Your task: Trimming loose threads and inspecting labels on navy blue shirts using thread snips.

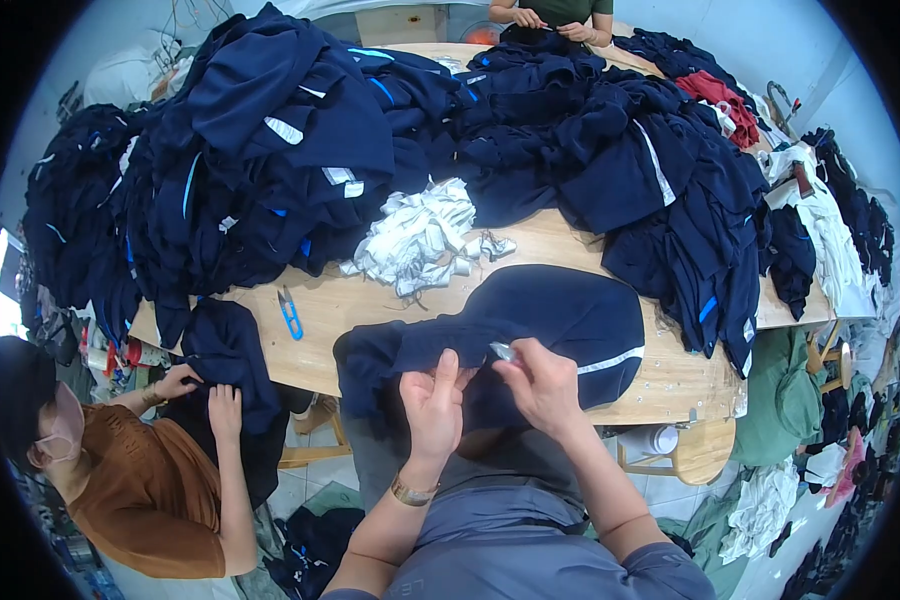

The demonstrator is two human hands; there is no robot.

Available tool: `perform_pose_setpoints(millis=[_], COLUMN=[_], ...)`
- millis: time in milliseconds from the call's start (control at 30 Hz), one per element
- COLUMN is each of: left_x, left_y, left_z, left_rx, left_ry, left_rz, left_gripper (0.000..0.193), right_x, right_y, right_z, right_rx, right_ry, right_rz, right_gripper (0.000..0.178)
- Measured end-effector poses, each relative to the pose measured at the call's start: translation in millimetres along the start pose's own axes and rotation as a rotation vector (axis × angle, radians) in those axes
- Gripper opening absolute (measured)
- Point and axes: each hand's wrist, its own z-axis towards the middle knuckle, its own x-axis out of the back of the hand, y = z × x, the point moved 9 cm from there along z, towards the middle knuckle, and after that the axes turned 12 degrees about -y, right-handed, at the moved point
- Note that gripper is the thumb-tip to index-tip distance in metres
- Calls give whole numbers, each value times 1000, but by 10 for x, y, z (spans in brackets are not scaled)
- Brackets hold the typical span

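Observation:
Over the near edge of the table lies a dark navy garment (560,305) with a white stripe, partly spread out. My left hand (433,410) is closed on a fold of this cloth, thumb uppermost. Close by on the right, my right hand (545,388) pinches a small shiny, pale thing (503,351) above the garment; its kind is too small to tell. Blue-handled thread snips (291,315) lie on the wood to the left, apart from both hands. A heap of crumpled white strips (415,238) sits beyond the garment.
Large piles of navy garments (260,130) cover the far side of the wooden table (320,345). At the left, a co-worker in brown (155,480) handles navy cloth. Another person (560,20) works at the far side. A wooden stool (705,450) stands at the right.

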Motion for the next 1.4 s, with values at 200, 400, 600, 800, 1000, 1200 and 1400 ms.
perform_pose_setpoints(millis=[200, 400, 600, 800, 1000, 1200, 1400], left_x=[5, 75, 167, 108, -24, 118, 54], left_y=[-117, -82, -103, -113, -31, -8, -64], left_z=[18, 3, -1, 3, 32, 53, 75], left_rx=[103, 84, 100, 153, 71, -39, 33], left_ry=[-76, 18, -5, -10, -36, -28, 84], left_rz=[-208, -168, -51, -61, -33, 125, -28], left_gripper=[23, 23, 17, 9, 9, 9, 7], right_x=[-8, -107, -24, -15, -73, -108, -184], right_y=[59, -53, -58, -199, -216, -355, 148], right_z=[-36, 61, 130, 187, 182, 231, 250], right_rx=[24, 211, 144, 234, 254, 280, -116], right_ry=[122, 150, 174, 129, 42, -115, -29], right_rz=[243, 109, 383, 264, 214, 102, 809], right_gripper=[35, 44, 32, 31, 38, 33, 30])
